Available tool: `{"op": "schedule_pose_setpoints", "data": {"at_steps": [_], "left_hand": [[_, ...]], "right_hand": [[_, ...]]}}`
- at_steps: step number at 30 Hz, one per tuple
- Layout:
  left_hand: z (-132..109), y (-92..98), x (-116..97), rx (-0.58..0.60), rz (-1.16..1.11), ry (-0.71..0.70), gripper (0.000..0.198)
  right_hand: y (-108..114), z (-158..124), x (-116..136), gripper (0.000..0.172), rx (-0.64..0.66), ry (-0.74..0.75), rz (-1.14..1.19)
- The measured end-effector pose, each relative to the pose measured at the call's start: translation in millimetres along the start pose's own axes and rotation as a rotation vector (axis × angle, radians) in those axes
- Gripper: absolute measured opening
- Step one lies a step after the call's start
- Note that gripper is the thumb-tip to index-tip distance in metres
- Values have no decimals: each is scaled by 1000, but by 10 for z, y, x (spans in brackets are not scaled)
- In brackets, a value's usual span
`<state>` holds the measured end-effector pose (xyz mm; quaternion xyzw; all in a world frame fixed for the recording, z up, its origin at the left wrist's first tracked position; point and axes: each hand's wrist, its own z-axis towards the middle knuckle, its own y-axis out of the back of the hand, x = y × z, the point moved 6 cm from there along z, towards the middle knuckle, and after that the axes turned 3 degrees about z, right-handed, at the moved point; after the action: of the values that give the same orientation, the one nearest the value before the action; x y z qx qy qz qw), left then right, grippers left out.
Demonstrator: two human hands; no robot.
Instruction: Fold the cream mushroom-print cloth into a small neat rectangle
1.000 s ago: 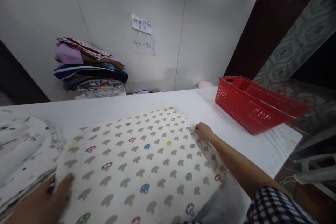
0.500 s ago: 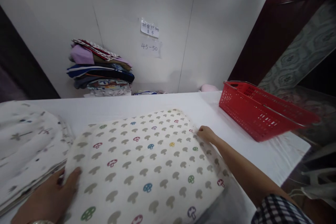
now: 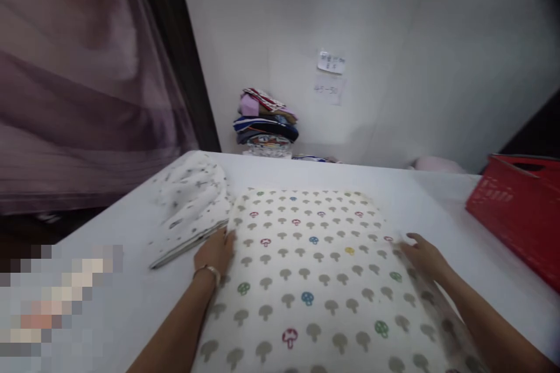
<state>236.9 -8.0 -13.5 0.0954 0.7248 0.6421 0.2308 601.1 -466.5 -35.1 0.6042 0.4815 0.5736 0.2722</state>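
Though apart, both hands [image 3: 216, 253] [image 3: 422, 253] at edges of mushroom-print cloth [image 3: 319, 265]

Your white-topped table [image 3: 441, 204] carries a cream mushroom-print cloth [image 3: 315, 271], a white dark-patterned cloth [image 3: 192, 198] and a red plastic basket [image 3: 520, 210].

Left wrist carries one slim, pale bracelet [image 3: 207, 270], curved to the arm (surface detail blurred). Left hand [image 3: 217, 252] and right hand [image 3: 423, 252] are ungloved; visible lengths of both forearms are bare.
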Motion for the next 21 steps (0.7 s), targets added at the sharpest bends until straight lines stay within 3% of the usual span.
{"op": "schedule_pose_setpoints", "data": {"at_steps": [4,11,17,21], "left_hand": [[7,51,-96,11,2,-11,52],[271,96,-284,-55,11,43,48],[387,30,-217,-37,30,72,41],[394,81,-203,-10,68,76,43]], "right_hand": [[-4,178,142,71,3,32,4],[-82,508,396,65,-2,26,91],[-135,565,304,62,-12,74,257],[-140,577,236,59,-29,79,266]]}}
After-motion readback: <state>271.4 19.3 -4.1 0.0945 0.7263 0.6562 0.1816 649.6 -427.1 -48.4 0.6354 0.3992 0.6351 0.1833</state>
